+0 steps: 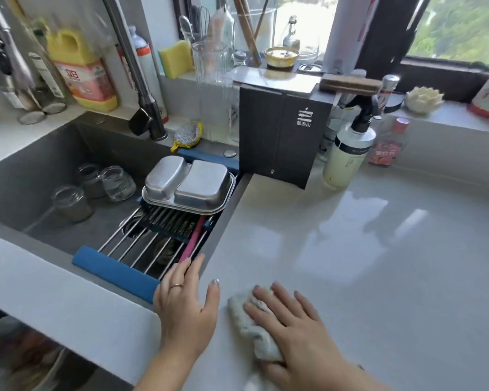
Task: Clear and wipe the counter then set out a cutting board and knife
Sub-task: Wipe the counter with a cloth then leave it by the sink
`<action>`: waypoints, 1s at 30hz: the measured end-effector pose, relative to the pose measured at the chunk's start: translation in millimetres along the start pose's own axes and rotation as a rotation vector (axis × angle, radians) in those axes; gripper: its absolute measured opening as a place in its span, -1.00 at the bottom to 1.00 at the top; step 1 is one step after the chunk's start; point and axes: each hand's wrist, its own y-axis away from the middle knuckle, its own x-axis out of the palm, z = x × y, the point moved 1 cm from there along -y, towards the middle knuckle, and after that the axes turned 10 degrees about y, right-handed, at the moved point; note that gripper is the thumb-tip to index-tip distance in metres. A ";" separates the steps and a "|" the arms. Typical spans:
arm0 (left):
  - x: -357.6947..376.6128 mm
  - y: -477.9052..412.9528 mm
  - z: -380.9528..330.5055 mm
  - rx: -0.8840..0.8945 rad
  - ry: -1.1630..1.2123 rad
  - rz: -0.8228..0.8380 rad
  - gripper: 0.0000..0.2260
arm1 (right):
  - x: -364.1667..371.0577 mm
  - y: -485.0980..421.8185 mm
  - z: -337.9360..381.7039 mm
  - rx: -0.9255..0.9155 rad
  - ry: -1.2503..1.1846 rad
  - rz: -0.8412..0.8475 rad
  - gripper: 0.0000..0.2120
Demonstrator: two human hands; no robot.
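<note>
While hands apart, right flat on cloth, left by sink rack.

Both hands, left and right, lie seemingly flat, fingers spread.

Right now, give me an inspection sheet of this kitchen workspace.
Surface: pale glossy counter, bare and reflecting the window light.
Job's things: folded grey-white cloth flat on the counter; no cutting board or knife identified.
Clutter: upturned two-compartment steel tray on the blue-ended roll-up rack over the grey sink; three glass jars in the sink; white spray bottle and black box at the back.
Grippers: right hand pressing flat on the cloth; left hand resting open at the sink edge.
Cables: nothing seen.
Surroundings: yellow detergent jug, faucet, window sill.
</note>
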 end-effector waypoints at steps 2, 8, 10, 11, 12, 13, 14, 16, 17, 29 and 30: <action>13.2 -3.1 -10.5 0.051 0.000 0.040 -0.49 | -7.9 36.4 -43.5 0.290 0.065 -0.005 -0.26; 97.2 11.8 -69.1 0.225 -0.048 0.333 -0.54 | -35.3 122.7 -147.7 0.979 -0.141 -0.078 -0.21; 129.8 17.8 -98.2 0.296 -0.044 0.399 -0.52 | -34.6 132.8 -147.0 0.910 -0.167 -0.058 -0.20; 143.0 15.8 -113.4 0.289 -0.020 0.407 -0.51 | -34.2 136.9 -142.7 0.902 -0.157 -0.045 -0.20; 154.7 8.9 -129.2 0.259 0.014 0.395 -0.48 | -33.7 140.7 -137.0 0.909 -0.112 -0.052 -0.22; 164.8 -2.6 -145.2 0.210 0.053 0.369 -0.45 | -34.1 143.0 -132.4 0.925 -0.088 -0.080 -0.26; 172.9 -17.9 -160.8 0.147 0.103 0.338 -0.41 | -34.8 143.8 -130.4 0.926 -0.135 -0.130 -0.32; 185.5 -52.6 -189.0 0.019 0.262 0.278 -0.35 | -35.5 140.4 -138.0 0.908 -0.147 -0.222 -0.44; 191.5 -68.4 -200.5 -0.024 0.338 0.248 -0.33 | -37.1 135.2 -144.6 0.911 -0.130 -0.232 -0.48; 243.6 -139.0 -195.8 -0.084 0.320 0.006 -0.13 | -30.1 27.2 -266.9 0.875 -0.197 -0.120 -0.44; 245.4 -149.4 -199.3 -0.069 0.359 -0.007 -0.13 | -30.0 20.3 -275.6 0.885 -0.196 -0.119 -0.44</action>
